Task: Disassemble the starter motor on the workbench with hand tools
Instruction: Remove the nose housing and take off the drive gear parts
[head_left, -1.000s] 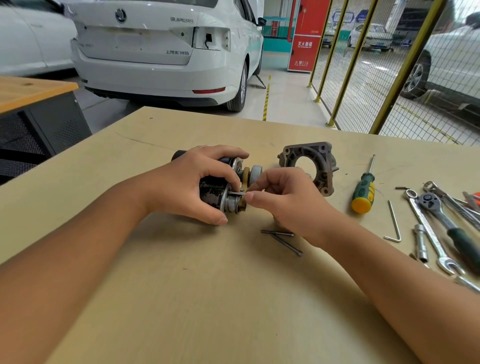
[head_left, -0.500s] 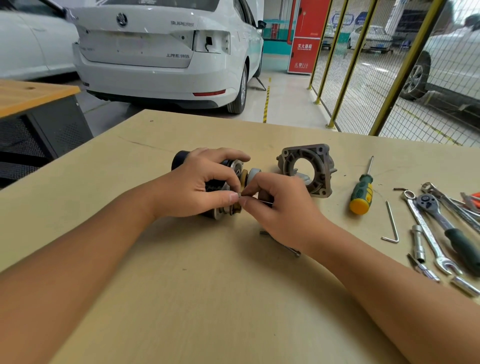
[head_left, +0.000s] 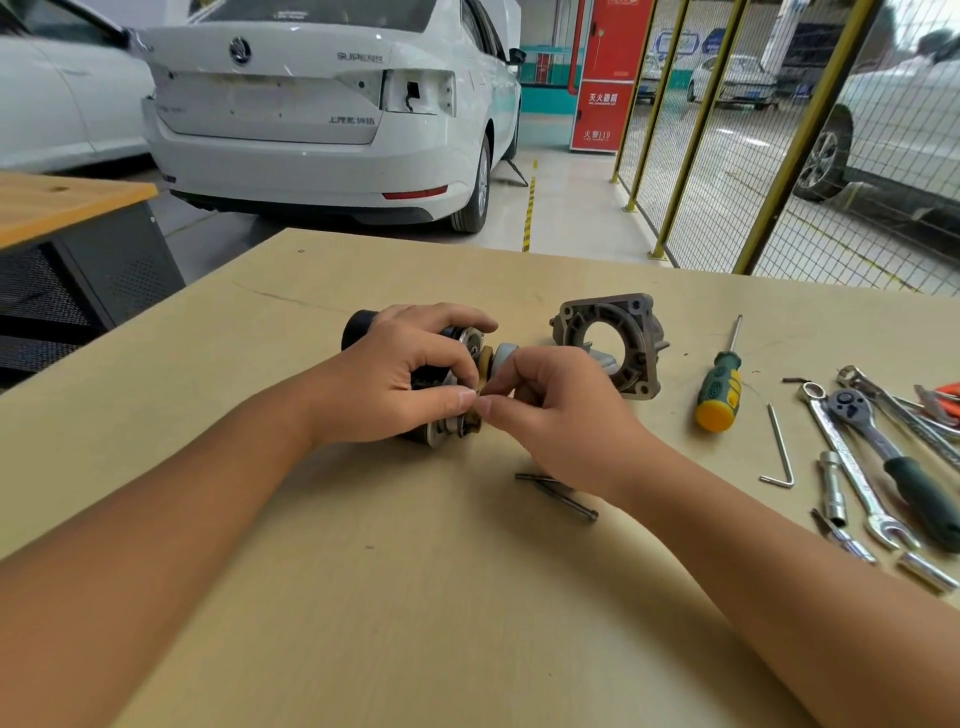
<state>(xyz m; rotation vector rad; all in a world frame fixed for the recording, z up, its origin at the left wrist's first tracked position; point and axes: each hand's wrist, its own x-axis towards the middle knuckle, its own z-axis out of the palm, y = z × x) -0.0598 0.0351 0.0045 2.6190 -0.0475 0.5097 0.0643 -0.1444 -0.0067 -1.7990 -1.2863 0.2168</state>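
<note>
A pale wooden surface (head_left: 363, 597) carries a starter motor (head_left: 447, 426), detached housing (head_left: 613, 343), two bolts (head_left: 566, 501), a screwdriver (head_left: 719, 389) and wrenches (head_left: 852, 457) at right.

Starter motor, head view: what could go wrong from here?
1. The right hand pinches something small at the starter motor; a slip could drop it.
2. Two loose bolts lie right under the right wrist; a sweep could knock them away.
3. Only the left hand steadies the motor, which might roll.
</note>
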